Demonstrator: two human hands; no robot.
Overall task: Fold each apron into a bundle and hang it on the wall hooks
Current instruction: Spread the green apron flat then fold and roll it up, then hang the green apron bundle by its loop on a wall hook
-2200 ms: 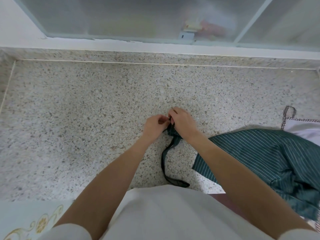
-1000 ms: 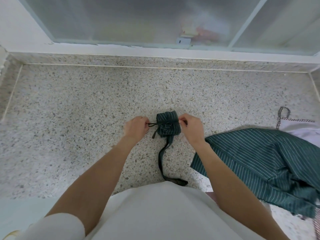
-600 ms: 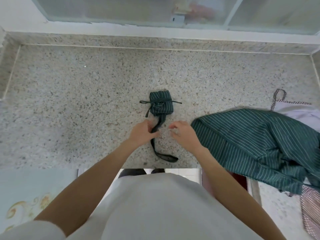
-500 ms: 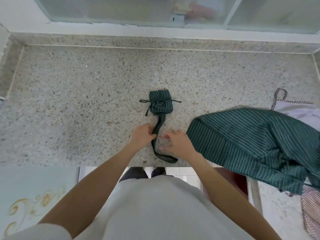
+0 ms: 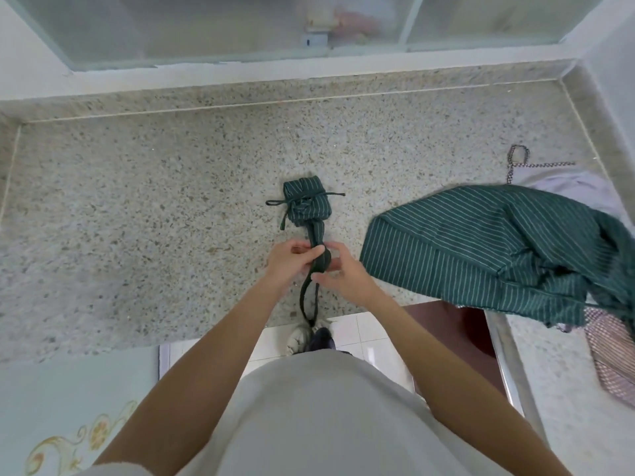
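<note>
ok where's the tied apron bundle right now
In the head view the tied apron bundle lies mid-counter, just beyond the left hand and right hand holding its strap, left of the unfolded striped apron.

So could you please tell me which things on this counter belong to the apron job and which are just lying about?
Job:
- tied apron bundle
- its neck strap, gripped by left hand and right hand
- unfolded green striped apron

Lying about:
- pale checked-trim cloth, possibly another apron
- stone counter
</note>
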